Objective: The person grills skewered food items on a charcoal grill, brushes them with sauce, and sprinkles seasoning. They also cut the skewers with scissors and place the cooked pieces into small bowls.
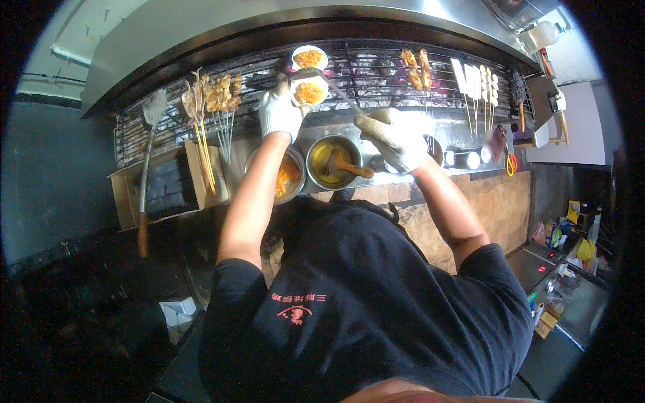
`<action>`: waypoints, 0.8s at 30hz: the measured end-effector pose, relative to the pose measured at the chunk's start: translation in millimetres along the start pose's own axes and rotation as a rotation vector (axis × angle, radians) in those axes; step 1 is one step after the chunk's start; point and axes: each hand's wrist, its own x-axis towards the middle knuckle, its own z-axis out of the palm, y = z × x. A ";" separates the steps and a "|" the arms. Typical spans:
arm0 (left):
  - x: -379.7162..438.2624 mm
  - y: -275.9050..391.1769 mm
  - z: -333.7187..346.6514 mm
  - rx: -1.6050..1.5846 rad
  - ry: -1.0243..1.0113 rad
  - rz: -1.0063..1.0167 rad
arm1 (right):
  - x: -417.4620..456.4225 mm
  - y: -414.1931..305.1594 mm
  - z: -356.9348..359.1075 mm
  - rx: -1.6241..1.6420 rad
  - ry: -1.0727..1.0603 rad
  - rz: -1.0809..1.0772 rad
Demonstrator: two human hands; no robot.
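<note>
My left hand [279, 113], in a white knit glove, holds the edge of the nearer white shell-like dish [322, 101], which carries an orange minced topping [308, 92]. A second such dish [296, 56] sits just beyond it on the charcoal grill. My right hand [395, 138], also gloved, grips the handle of a metal spoon [345, 95]. The spoon slants up and left, its bowl between the two dishes. Below my hands stand a metal pot with orange minced sauce [287, 179], partly hidden by my left forearm, and a pot of yellowish oil [322, 174] with a wooden-handled brush [347, 166] in it.
Browned meat skewers [220, 93] and squid-like skewers [190, 101] lie at the grill's left, beside a long-handled metal spatula [149, 131]. Wing-like skewers [417, 70] and pale skewers [473, 83] lie rightward. Orange-handled scissors [511, 163] and a black-bristled brush [518, 95] are far right.
</note>
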 end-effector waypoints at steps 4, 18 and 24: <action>1.1 -2.4 2.5 -0.026 -0.008 0.017 | -9.0 -8.6 0.3 0.361 -0.193 0.439; -0.1 -3.6 7.3 -0.037 0.039 0.005 | -5.6 6.2 26.7 -0.100 0.162 -0.090; 0.6 -3.0 12.2 -0.003 0.033 0.013 | -12.5 3.9 24.1 -0.127 0.246 -0.081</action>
